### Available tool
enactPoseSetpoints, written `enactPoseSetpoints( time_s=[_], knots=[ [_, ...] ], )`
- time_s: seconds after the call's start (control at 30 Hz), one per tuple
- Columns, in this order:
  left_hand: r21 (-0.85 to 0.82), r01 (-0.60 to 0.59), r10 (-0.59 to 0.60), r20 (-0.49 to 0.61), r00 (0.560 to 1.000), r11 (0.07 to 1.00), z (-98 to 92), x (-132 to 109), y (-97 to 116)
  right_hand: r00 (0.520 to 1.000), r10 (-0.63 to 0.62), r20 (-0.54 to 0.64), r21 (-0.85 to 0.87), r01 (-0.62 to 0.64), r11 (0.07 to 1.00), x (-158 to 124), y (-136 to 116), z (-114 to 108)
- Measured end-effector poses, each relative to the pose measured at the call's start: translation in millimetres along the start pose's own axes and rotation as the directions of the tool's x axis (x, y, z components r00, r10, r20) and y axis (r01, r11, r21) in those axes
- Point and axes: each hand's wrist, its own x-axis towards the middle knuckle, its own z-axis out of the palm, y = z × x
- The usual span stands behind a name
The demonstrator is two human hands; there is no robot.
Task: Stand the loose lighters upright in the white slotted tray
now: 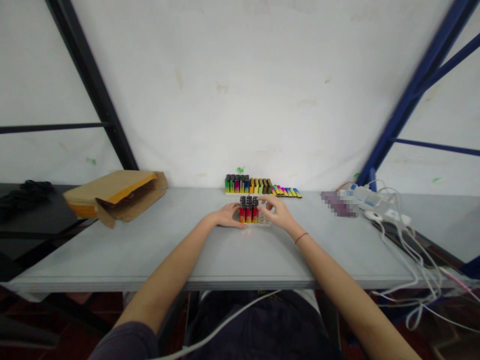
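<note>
Red lighters (248, 215) with black tops stand in rows in a clear tray (265, 220) on the grey table. My left hand (227, 216) rests at the tray's left side, fingers apart, thumb along its front edge. Over the tray's right part is my right hand (275, 210), its thumb and forefinger curved near the rightmost red lighters. Whether those fingertips hold a lighter is too small to tell. Behind the tray, multicoloured lighters (237, 185) and yellowish lighters (260, 186) stand upright, and several colourful lighters (287, 191) lie flat to their right.
An open cardboard box (116, 192) lies on the table's left. At the right are a blurred purple item (340, 204), a power strip (369, 197) and tangled white cables (416, 250). A white wall rises behind the table (247, 255).
</note>
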Motion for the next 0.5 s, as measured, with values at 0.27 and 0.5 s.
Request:
enactPoseSetpoints(
  time_s=[0.27,0.5],
  knots=[
    [-0.005,-0.004,0.004,-0.011,1.000,1.000,2.0,-1,-5,0.877,0.435,-0.205,-0.587,-0.466,0.663,19,102,-28],
    [0.000,-0.003,0.003,-0.001,1.000,1.000,4.4,-1,-8,0.842,0.537,0.059,-0.670,-0.365,0.646,19,127,-22]
  ],
)
